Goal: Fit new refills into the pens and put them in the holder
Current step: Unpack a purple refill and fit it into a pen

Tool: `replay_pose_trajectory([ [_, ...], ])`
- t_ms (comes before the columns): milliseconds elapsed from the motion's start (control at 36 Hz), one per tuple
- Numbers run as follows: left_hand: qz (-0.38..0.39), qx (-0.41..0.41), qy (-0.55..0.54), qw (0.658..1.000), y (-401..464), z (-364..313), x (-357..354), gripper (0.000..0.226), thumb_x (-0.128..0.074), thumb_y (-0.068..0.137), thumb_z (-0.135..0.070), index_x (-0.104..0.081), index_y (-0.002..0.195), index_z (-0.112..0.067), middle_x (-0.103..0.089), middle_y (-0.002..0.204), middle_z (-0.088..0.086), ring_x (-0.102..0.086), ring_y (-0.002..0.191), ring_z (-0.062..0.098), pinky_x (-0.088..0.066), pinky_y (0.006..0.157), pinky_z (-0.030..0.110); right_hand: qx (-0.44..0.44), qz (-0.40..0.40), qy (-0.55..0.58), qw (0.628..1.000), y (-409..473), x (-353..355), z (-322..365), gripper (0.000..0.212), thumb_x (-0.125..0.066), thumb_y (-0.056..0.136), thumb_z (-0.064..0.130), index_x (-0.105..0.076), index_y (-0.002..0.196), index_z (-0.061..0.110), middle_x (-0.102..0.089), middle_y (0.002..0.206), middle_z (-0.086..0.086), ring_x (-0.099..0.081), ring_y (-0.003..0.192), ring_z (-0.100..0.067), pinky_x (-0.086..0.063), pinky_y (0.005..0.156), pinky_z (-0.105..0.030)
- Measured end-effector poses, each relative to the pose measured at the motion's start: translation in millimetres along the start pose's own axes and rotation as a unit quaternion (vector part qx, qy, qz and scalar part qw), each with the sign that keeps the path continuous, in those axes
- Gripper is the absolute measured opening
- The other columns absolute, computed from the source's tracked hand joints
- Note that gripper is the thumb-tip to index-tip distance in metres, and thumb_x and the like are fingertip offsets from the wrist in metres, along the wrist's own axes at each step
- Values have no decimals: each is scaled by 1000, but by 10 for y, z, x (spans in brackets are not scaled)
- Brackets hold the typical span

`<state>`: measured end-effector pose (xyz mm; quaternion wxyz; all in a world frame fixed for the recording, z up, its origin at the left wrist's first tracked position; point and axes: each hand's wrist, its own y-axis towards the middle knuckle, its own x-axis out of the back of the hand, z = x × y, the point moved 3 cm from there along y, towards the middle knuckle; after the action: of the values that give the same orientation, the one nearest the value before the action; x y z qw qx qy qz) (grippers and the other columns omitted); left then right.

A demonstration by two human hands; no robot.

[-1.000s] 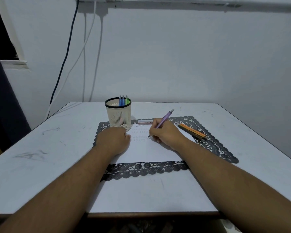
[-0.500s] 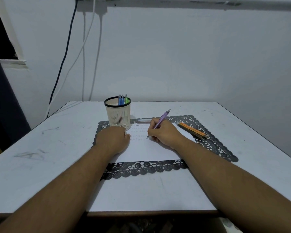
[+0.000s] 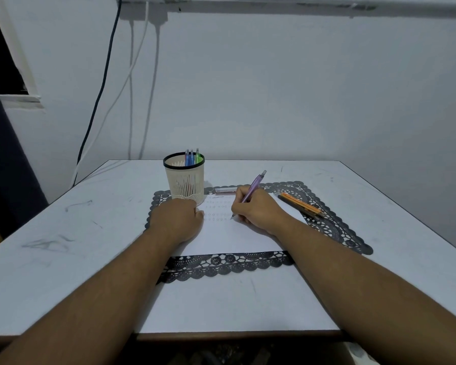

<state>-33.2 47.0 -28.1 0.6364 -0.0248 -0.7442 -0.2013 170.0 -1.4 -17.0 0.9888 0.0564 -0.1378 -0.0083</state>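
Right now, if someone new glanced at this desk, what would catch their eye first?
Probably the right hand gripping a purple pen, tip down on the white paper at the middle of the black lace mat. Next, the mesh holder behind the left hand, with blue and green pens standing inside, and the orange pens lying on the mat's right.

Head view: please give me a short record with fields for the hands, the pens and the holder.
right hand: grips purple pen, tip on white paper
left hand: rests on paper, fingers curled, beside holder
pen holder: upright on black lace mat, holds blue and green pens
orange pens: lying on mat, right of paper
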Motion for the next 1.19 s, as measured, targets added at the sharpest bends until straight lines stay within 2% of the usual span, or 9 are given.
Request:
replay_pose_trajectory([
  [139,1,0,3,1000,5,10,7,31,-42,99,-45,-58,84,-23,-59,84,-4,-59,85,21,-50,75,34,2,32,15,999,-11,-11,7,30,-64,87,-8,-54,66,12,-55,70,-13,-54,64,-18,-51,60,-26],
  [306,6,-4,1,1000,1,7,13,33,-40,99,-44,-58,84,-22,-60,82,-4,-60,82,20,-50,73,33,-2,-2,38,999,-2,62,-18,21,-65,88,-5,-57,72,6,-54,69,-17,-50,53,-17,-47,55,-27],
  [417,3,-5,-3,1000,5,14,10,32,-41,99,-43,-57,81,-22,-60,81,-4,-59,81,19,-50,72,33,-1,2,35,999,0,52,-30,28,-65,88,-5,-55,67,10,-55,68,-14,-51,56,-15,-49,56,-26],
  [528,3,-2,-6,1000,1,14,14,32,-41,98,-43,-56,80,-22,-60,81,-4,-60,81,20,-53,75,35,-4,7,7,1000,-2,48,-30,31,-66,87,-3,-56,65,15,-57,69,-7,-56,66,-16,-54,66,-28],
  [694,5,1,0,1000,-13,7,22,33,-41,99,-44,-57,81,-22,-60,81,-5,-60,81,19,-55,78,36,-3,-18,-18,1000,2,52,-17,24,-66,89,-2,-55,72,11,-58,73,-12,-60,77,-22,-56,67,-27],
  [806,9,0,1,1000,-12,-1,24,32,-41,100,-44,-57,82,-23,-59,83,-5,-59,83,19,-52,76,34,1,-9,-39,999,-5,67,-6,26,-66,86,-1,-52,69,12,-53,72,-13,-56,73,-24,-53,62,-29],
  [1028,8,1,3,1000,-6,5,24,32,-42,100,-46,-58,84,-23,-58,82,-5,-59,84,20,-53,77,35,1,8,-6,1000,11,35,-29,28,-65,86,-4,-53,67,14,-53,75,-13,-54,76,-24,-54,70,-32],
  [1194,5,4,7,1000,-13,-6,28,33,-42,100,-45,-59,84,-22,-59,82,-5,-59,83,19,-52,75,34,-3,-21,-27,999,37,67,-49,26,-66,87,0,-52,70,12,-53,73,-14,-58,75,-25,-55,68,-32],
])
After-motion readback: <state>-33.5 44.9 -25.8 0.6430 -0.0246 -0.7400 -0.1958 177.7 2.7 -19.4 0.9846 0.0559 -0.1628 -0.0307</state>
